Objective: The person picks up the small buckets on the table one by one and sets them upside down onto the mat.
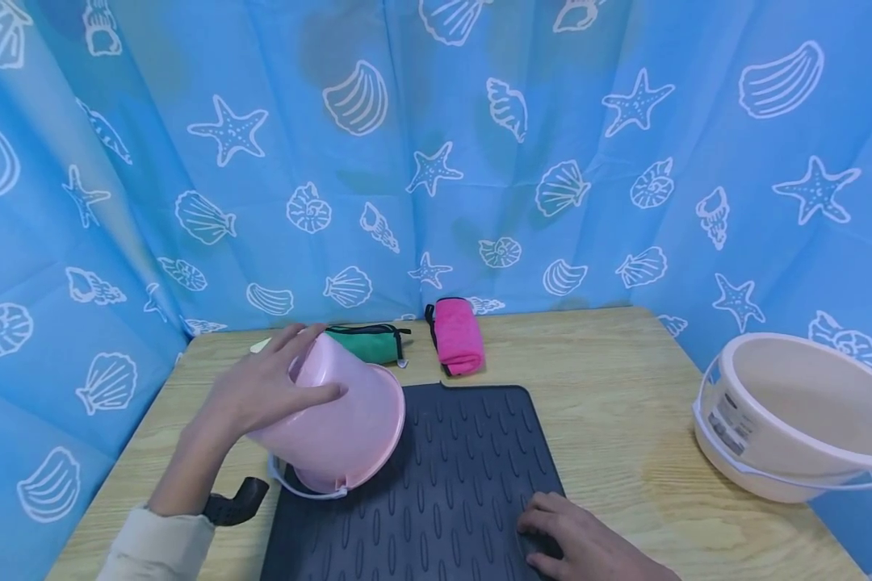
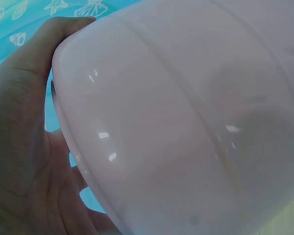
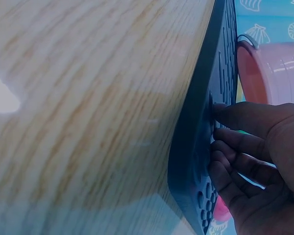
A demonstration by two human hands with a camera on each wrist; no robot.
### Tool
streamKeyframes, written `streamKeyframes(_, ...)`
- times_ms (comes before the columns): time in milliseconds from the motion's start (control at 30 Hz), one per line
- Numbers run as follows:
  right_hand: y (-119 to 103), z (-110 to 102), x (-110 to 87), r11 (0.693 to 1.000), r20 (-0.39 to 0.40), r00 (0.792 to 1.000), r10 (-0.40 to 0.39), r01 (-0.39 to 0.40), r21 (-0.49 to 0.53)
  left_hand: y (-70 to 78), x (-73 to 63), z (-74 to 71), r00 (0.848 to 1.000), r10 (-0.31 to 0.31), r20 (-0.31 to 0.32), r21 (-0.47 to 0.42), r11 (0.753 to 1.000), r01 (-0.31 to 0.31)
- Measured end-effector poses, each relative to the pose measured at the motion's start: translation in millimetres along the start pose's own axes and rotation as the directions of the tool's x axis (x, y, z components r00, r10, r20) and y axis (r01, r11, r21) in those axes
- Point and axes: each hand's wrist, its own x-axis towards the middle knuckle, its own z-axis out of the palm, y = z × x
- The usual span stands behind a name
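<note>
My left hand (image 1: 265, 391) grips the base end of a pink bucket (image 1: 349, 420), thumb and fingers spread around its bottom. The bucket is tipped on its side over the left part of a dark ribbed mat (image 1: 436, 484). Its mouth faces right and down, and its thin handle (image 1: 308, 492) hangs toward me. In the left wrist view the bucket's pale wall (image 2: 152, 127) fills most of the picture. My right hand (image 1: 577, 539) rests its bent fingertips on the mat near the right edge. Nothing shows between those fingers (image 3: 235, 171) in the right wrist view.
A rolled pink cloth (image 1: 458, 335) and a green rolled item (image 1: 371, 345) lie at the back of the wooden table (image 1: 610, 379). On the right stands a larger cream bucket (image 1: 763, 420) with a handle. A blue shell-patterned curtain (image 1: 407, 161) hangs around the table.
</note>
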Motion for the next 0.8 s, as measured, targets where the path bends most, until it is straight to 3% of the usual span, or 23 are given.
streamKeyframes(333,-1.9,-0.2,-0.7,0.999,0.007,0.999,0.038,-0.038,0.001,17.7,9.5,7.6,1.0,-0.002,0.011,0.071,0.998,0.001)
streamKeyframes(667,0.3,0.3,-1.9,1.0,-0.014,1.0,-0.007,0.007,-0.021,30.3,15.5,14.6,0.999,-0.012,0.03,0.115,0.993,0.009)
streamKeyframes(800,0.9,0.6,-1.6,1.0,-0.005,1.0,0.009,-0.01,-0.016,34.6,17.5,16.2,0.999,-0.018,0.034,0.137,0.99,0.014)
